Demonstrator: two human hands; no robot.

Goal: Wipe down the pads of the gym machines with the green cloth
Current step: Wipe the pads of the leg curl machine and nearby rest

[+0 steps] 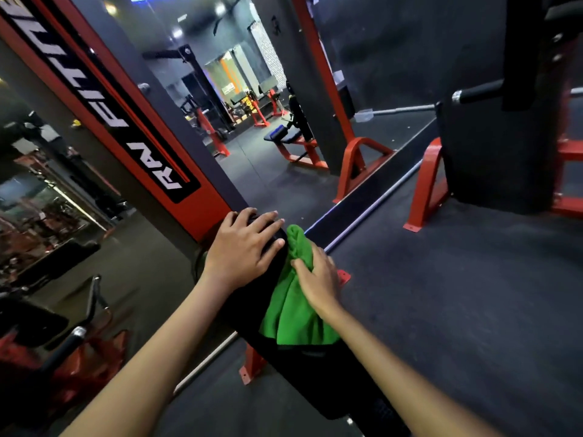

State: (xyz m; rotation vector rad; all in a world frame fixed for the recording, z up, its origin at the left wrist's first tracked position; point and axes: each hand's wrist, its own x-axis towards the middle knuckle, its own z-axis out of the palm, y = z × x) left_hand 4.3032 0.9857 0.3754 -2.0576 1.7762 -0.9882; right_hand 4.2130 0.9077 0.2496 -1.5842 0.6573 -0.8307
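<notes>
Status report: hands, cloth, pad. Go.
Left hand flat on the pad, near its top end. Right hand grips the cloth, pressing it on the pad's right side. Nothing in the way.

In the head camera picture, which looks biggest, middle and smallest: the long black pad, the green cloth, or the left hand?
1. Long black padded cushion, biggest.
2. Crumpled green cloth.
3. Left hand, smallest, though it looks close to the cloth's size.

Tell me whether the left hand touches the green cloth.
Cannot tell. In the head view the left hand rests on the black pad, fingertips right beside the green cloth.
</notes>
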